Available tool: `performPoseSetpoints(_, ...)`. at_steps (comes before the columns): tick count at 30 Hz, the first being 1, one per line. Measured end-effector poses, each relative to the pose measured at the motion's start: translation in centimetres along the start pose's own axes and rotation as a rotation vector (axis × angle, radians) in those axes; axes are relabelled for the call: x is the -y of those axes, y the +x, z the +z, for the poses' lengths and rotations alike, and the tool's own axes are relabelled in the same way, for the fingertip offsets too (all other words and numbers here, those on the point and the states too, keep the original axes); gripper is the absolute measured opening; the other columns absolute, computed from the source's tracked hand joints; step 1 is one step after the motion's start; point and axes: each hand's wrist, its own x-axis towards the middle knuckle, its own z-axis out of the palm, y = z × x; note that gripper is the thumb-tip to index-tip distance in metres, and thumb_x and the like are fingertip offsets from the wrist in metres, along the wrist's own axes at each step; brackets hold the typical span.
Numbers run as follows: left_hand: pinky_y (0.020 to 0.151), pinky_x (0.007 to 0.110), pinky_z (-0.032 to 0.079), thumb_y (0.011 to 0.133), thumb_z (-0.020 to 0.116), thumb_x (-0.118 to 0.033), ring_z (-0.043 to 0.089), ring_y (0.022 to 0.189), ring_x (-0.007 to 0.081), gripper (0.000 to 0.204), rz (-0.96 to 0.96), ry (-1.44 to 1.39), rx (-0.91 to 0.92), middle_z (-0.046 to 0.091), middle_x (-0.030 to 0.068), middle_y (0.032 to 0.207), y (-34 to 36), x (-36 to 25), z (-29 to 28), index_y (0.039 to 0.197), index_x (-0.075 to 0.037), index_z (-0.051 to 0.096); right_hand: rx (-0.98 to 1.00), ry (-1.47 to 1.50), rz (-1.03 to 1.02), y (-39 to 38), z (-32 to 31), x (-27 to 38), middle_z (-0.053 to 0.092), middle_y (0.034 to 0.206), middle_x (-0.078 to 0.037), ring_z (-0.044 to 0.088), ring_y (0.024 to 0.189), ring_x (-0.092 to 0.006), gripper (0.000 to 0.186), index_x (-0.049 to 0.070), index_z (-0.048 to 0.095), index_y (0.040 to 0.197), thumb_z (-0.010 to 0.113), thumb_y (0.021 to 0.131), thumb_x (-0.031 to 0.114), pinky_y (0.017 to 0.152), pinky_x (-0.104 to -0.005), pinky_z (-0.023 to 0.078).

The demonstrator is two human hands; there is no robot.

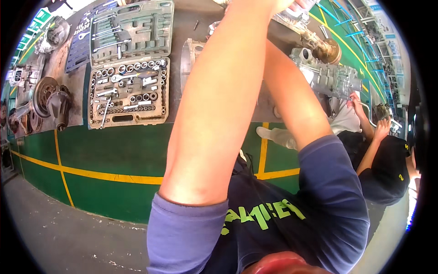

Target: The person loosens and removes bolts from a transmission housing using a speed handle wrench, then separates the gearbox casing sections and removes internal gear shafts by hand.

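A dark navy shirt (278, 235) has short, bluish-purple sleeves (185, 235) and lime-green lettering (262, 218).

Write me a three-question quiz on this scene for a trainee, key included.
1. True or false: the tool case on the left lies open.
2. Multiple choice: which of the camera wearer's arms covers part of the other in this view?
A) left
B) right
C) neither
3. Fill in: the lines crossing the green floor are ____.

Key:
1. True; the sockets show in its lower half.
2. A; the left arm passes in front of the right arm.
3. Yellow.
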Motion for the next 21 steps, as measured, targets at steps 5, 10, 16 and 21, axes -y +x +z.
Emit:
performPoseSetpoints(5, 0.057, 0.035, 0.046, 0.089, 0.045, -0.028, 0.055, 0.059, 0.0222, 0.04, 0.088, 0.122, 0.041, 0.065, 0.0179, 0.078, -1.3, -0.2, 1.4, 0.1, 0.002, 0.067, -0.121, 0.132, 0.017, -0.6, -3.5, -1.5, 0.061, 0.072, -0.007, 0.057, 0.061, -0.0187, 0.025, 0.006, 0.06, 0.084, 0.047, 0.099, 0.021, 0.063, -0.034, 0.048)
performPoseSetpoints(10, 0.076, 0.041, 0.05, 0.091, 0.045, -0.029, 0.064, 0.083, 0.031, 0.042, 0.036, 0.267, 0.028, 0.067, 0.0233, 0.1, -2.2, 0.5, 3.8, 0.114, 0.0, 0.065, -0.249, 0.33, 0.037, -3.3, -7.2, -3.4, 0.061, 0.072, -0.007, 0.057, 0.061, -0.0185, 0.025, 0.006, 0.06, 0.083, 0.047, 0.099, 0.02, 0.061, -0.0338, 0.048)
performPoseSetpoints(16, 0.086, 0.041, 0.049, 0.091, 0.045, -0.029, 0.063, 0.097, 0.0339, 0.043, 0.244, 0.544, -0.039, 0.065, 0.0244, 0.111, -2.8, 1.8, 5.7, 0.12, -0.001, 0.062, -0.424, 0.437, 0.039, -7.3, -10.8, -5.9, 0.061, 0.073, -0.007, 0.058, 0.061, -0.0183, 0.025, 0.007, 0.061, 0.081, 0.047, 0.098, 0.019, 0.059, -0.0335, 0.048)
performPoseSetpoints(21, 0.094, 0.042, 0.047, 0.092, 0.045, -0.029, 0.062, 0.109, 0.0363, 0.045, 0.503, 0.748, -0.162, 0.064, 0.0253, 0.12, -2.7, 2.8, 7.8, 0.125, -0.002, 0.06, -0.502, -0.263, -0.215, -8.4, -11.7, -8.7, 0.061, 0.073, -0.007, 0.058, 0.061, -0.0181, 0.025, 0.008, 0.061, 0.08, 0.047, 0.098, 0.018, 0.057, -0.0333, 0.049)
